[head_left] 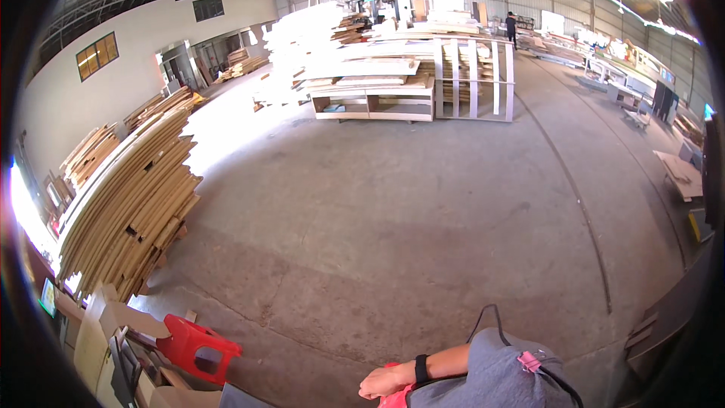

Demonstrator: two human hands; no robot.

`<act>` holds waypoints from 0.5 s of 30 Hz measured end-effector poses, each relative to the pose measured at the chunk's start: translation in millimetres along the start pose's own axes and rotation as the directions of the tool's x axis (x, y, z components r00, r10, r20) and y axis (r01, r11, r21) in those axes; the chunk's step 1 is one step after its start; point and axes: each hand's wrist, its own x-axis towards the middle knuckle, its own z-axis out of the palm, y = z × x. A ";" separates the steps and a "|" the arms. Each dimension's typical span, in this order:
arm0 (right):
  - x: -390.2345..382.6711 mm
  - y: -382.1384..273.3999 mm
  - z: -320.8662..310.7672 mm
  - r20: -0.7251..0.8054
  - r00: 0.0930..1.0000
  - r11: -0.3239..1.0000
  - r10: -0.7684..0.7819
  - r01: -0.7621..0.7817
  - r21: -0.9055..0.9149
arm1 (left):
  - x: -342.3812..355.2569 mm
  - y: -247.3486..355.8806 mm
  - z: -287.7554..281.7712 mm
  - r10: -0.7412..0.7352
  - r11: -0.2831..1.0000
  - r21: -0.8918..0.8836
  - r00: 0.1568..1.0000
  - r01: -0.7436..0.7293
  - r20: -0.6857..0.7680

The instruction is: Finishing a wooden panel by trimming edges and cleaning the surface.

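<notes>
My right hand (pixel 381 383) is at the lower edge, its forearm reaching in from the right out of a grey sleeve (pixel 498 370). A black band (pixel 421 369) circles the wrist. The fingers look curled and closed, and what they hold, if anything, is hidden. Something red (pixel 396 400) shows just beneath the hand and wrist; too little of it is visible to name it. A dark cable (pixel 487 310) loops up beside the sleeve. My left hand is out of the picture. To the left of my hand stands a red plastic stool (pixel 198 344).
At left rises a tall stack of boards (pixel 136 204), with wood pieces (pixel 113 325) below it. Ahead, a low open cabinet (pixel 374 106) carries panels beside a slatted frame (pixel 474 79). A person (pixel 511 28) stands far back. Dark panels (pixel 664 317) lie at lower right.
</notes>
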 end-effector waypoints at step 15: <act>85.6 40.2 -26.8 0.194 0.955 0.973 -0.224 0.207 0.104 | -57.6 -45.5 -35.4 -0.295 0.948 0.028 0.912 0.316 -0.286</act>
